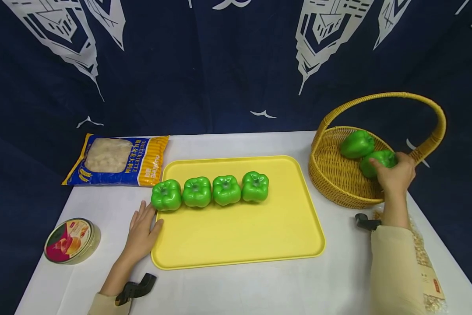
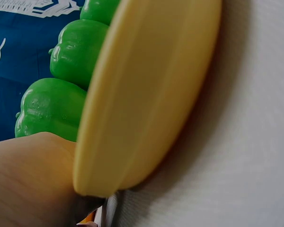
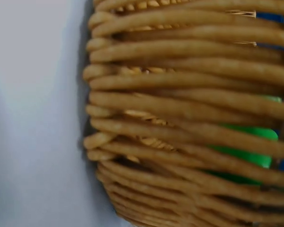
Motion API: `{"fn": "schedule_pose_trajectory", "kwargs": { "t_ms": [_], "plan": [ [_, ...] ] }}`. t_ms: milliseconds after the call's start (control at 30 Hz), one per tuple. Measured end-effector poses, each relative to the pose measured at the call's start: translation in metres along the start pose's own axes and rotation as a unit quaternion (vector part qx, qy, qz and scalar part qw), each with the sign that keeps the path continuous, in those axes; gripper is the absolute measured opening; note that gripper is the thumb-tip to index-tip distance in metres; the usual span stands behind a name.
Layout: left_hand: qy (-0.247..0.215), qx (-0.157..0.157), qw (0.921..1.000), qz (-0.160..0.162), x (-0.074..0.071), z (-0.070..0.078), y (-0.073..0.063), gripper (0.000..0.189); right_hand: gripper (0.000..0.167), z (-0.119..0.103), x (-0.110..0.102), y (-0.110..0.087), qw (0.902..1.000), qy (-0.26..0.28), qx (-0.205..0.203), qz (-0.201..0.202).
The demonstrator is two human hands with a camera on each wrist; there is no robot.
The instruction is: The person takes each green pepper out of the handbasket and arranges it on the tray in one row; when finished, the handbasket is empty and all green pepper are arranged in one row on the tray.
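Inside the wicker basket (image 1: 338,188), my right hand (image 1: 395,173) grips a green bell pepper (image 1: 378,162). A second bell pepper (image 1: 357,144) lies behind it. The right wrist view shows the woven basket wall (image 3: 180,109), with a bit of green through its gaps; the hand is hidden there. My left hand (image 1: 143,229) rests at the left edge of the yellow tray (image 1: 240,236), its fingers extended beside the leftmost bell pepper (image 1: 167,195). Several green bell peppers stand in a row across the tray. In the left wrist view, part of the left hand (image 2: 33,175) touches the tray rim (image 2: 142,104).
A blue and yellow pasta bag (image 1: 115,160) lies at the back left. Nearer on the left stands a round can (image 1: 72,241). Under the right forearm is a clear packet (image 1: 429,271). The basket's tall handle (image 1: 385,95) arches above it. Dark printed cloth (image 1: 204,70) hangs behind the table.
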State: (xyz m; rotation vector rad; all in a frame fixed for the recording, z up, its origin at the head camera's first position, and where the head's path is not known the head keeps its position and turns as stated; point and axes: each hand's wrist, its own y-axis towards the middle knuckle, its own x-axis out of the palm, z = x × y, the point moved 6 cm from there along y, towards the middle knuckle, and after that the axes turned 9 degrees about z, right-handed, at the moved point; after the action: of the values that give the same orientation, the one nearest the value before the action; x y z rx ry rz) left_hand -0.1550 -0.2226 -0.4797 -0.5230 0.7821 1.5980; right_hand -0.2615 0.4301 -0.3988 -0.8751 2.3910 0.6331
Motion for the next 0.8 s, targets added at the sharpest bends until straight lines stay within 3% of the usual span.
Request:
{"fn": "schedule_pose_trajectory", "kwargs": {
  "t_ms": [300,533,800],
  "plan": [
    [0.002,0.000,1.0000,0.000,0.000,0.001,0.000,0.057,0.067,-0.001,0.005,0.001,0.9994,-0.015,-0.024,-0.019],
    [0.004,0.000,1.0000,0.000,0.000,-0.001,0.000,0.057,0.074,0.002,0.012,0.000,0.9971,-0.042,0.004,-0.063],
    [0.003,0.002,1.0000,0.002,0.001,-0.001,0.000,0.057,0.076,0.002,0.013,-0.001,0.9962,-0.047,0.016,-0.071]
  ]
}}
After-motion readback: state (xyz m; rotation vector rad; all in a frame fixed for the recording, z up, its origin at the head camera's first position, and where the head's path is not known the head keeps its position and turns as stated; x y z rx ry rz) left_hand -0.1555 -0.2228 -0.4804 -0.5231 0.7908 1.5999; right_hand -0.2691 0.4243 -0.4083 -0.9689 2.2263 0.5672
